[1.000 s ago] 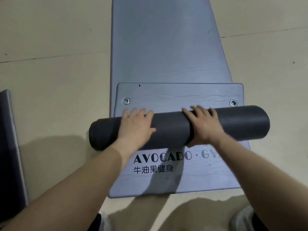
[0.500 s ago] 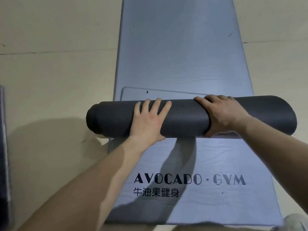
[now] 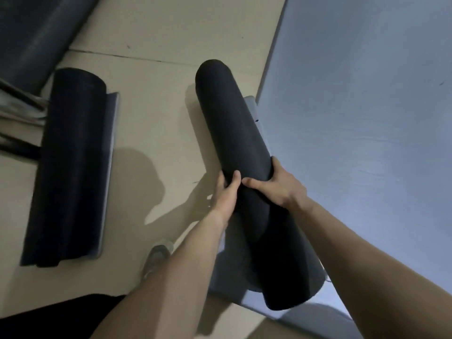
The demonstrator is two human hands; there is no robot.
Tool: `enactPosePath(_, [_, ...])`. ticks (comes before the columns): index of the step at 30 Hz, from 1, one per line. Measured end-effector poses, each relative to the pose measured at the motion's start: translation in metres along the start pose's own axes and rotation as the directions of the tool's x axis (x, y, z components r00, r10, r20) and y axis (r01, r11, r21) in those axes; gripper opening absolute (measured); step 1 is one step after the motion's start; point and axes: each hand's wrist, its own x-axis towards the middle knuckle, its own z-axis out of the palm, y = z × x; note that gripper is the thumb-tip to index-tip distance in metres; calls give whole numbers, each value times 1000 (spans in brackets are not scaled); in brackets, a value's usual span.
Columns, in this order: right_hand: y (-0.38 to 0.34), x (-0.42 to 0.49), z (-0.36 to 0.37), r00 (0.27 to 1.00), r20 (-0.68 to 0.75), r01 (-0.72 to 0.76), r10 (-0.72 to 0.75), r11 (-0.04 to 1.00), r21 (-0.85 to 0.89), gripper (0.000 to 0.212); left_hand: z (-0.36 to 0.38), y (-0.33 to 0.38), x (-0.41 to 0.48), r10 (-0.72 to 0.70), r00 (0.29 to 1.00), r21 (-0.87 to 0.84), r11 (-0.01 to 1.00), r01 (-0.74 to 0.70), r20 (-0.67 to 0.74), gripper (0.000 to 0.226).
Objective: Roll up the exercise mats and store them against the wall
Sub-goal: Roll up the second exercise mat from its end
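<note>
The left hand (image 3: 226, 189) and right hand (image 3: 281, 184) both clasp the dark rolled foam exercise mat (image 3: 230, 123) at its middle, along the flat blue-grey mat's (image 3: 354, 118) edge; gripped only there, its ends could loosen and unroll when lifted

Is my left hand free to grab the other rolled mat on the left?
Probably not yet: the left hand grips the dark roll with the right hand. Bare floor lies between it and the other rolled mat.

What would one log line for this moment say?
rolled mat: held mid-length | left hand: grips it | right hand: grips it | nearby: second roll on floor
</note>
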Motion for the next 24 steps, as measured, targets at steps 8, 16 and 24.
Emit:
enactPosePath(8, [-119,54,140,978,92,117,-186,862,494,77,-173,61,36,161,980,-6,987,-162,-119,50])
enactPosePath(16, [-231,93,218,952,147,205,-269,915,347,99,-292,60,60,131,942,-40,988,-150,-310,111])
enactPosePath(24, [-246,79,290,941,221,178,-258,928,328,110,-353,59,45,204,897,408,913,-28,-393,79])
